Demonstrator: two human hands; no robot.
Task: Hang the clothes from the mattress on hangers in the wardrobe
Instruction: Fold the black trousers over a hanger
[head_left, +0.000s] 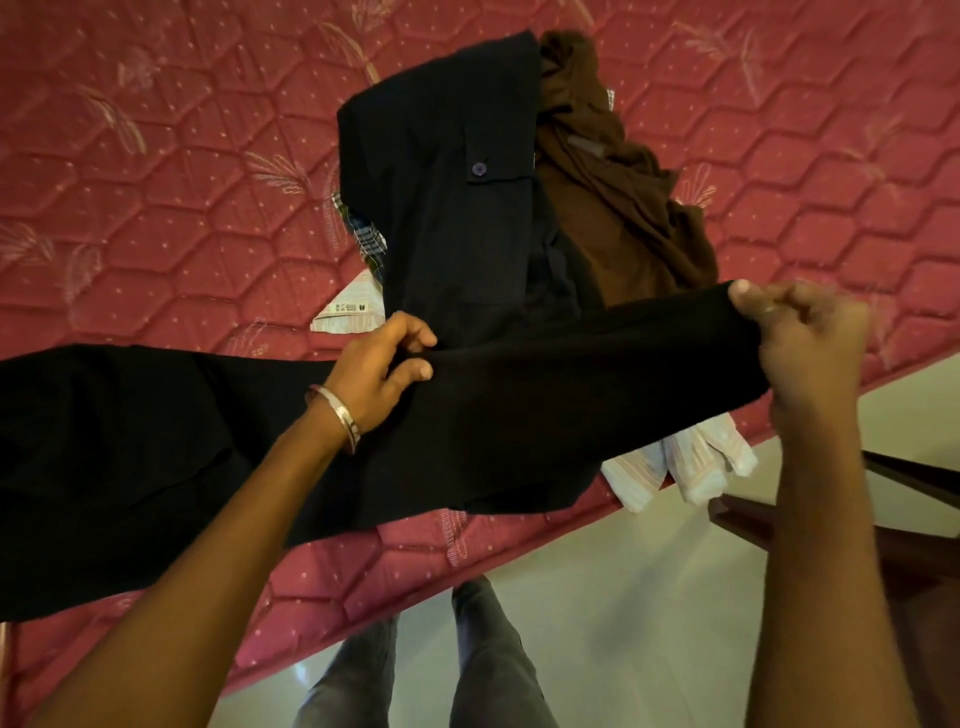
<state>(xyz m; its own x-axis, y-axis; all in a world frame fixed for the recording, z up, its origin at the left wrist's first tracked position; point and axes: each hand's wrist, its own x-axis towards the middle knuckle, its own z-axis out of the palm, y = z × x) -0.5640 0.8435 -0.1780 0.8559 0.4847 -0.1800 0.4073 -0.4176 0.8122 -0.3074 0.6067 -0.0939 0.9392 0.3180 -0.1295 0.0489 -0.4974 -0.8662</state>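
Observation:
A black garment (545, 400) is stretched sideways above the near edge of the red quilted mattress (156, 182). My left hand (379, 369), with a metal bangle on its wrist, pinches the cloth near its middle. My right hand (800, 338) grips the garment's right end with curled fingers. Behind it on the mattress lies a dark navy shirt (452, 182) with a buttoned pocket, and a crumpled brown garment (618, 197) beside it. A white striped shirt (680, 467) hangs over the mattress edge, and a checked cloth (363, 234) peeks out under the navy shirt.
A pale tiled floor (623, 597) lies below the mattress edge, with my legs in grey trousers (483, 665) standing on it. A dark wooden piece of furniture (909, 519) juts in at the right, close to my right forearm.

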